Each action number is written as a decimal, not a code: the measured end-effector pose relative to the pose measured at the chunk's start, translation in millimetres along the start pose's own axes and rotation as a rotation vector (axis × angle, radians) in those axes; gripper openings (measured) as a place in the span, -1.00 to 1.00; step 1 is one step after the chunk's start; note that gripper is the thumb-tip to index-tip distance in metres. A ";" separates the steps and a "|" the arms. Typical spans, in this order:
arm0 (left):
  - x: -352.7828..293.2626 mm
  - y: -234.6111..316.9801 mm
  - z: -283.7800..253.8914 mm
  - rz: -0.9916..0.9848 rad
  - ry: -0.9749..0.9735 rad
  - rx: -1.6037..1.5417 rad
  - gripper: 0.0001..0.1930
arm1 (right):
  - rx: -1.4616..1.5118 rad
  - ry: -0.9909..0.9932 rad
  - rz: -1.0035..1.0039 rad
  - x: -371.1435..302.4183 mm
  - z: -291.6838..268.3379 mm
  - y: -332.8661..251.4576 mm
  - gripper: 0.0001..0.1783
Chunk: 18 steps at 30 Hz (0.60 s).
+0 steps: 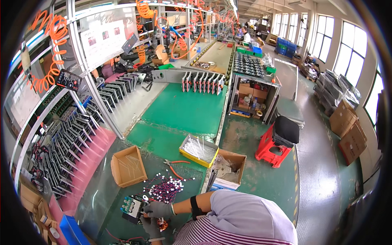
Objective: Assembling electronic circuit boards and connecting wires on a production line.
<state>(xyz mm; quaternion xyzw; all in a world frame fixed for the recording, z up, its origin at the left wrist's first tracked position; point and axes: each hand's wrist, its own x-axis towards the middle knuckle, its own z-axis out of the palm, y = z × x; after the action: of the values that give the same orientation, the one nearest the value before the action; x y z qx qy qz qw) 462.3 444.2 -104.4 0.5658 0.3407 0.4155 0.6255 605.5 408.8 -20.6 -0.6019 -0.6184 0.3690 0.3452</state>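
Observation:
My right hand [160, 210], in a grey glove, reaches in from the right, with a black strap [197, 206] round the forearm. Its fingers are closed at the edge of a small electronic unit [132, 207] with a green and white circuit board. Just below is my left hand [152, 227], also gloved, its fingers bent together against the same edge. What the fingertips pinch is too small to make out. Beside the left hand lies a bundle of orange-red wire [163, 225]. A heap of dark purple cables with white connectors [165, 188] spreads beyond the hands.
Orange-handled pliers [176, 169], a cardboard box [129, 166] and a yellow bin of white strips [199, 150] sit on the green bench. Racked metal-edged units [67, 151] line the left. Upright units [202, 83] stand farther off. A red stool [275, 143] stands right.

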 end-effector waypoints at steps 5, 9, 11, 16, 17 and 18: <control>-1.8 11.5 0.2 -0.034 -0.036 0.236 -0.72 | -0.044 0.012 0.013 3.9 2.0 4.4 -0.74; 3.4 16.4 0.8 0.155 0.057 0.730 -0.75 | 0.032 0.085 0.011 5.4 6.6 13.2 -0.73; 5.3 13.8 5.9 0.303 0.122 0.585 -0.79 | 0.018 0.130 0.057 6.1 8.6 16.8 -0.68; 5.4 7.8 1.1 0.272 0.092 0.676 -0.84 | 0.132 0.133 0.070 9.0 10.1 24.9 -0.69; 4.8 5.9 0.1 0.213 0.083 0.698 -0.85 | 0.170 0.147 0.113 9.7 11.1 26.4 -0.70; 4.9 4.1 0.0 0.262 0.109 0.671 -0.85 | 0.148 0.156 0.060 10.8 11.8 27.7 -0.73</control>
<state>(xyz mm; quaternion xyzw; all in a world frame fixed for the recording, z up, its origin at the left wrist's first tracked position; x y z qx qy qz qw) 463.9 448.7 -100.1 0.7554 0.4153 0.3868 0.3275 608.4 419.2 -50.7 -0.6200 -0.5422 0.3759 0.4245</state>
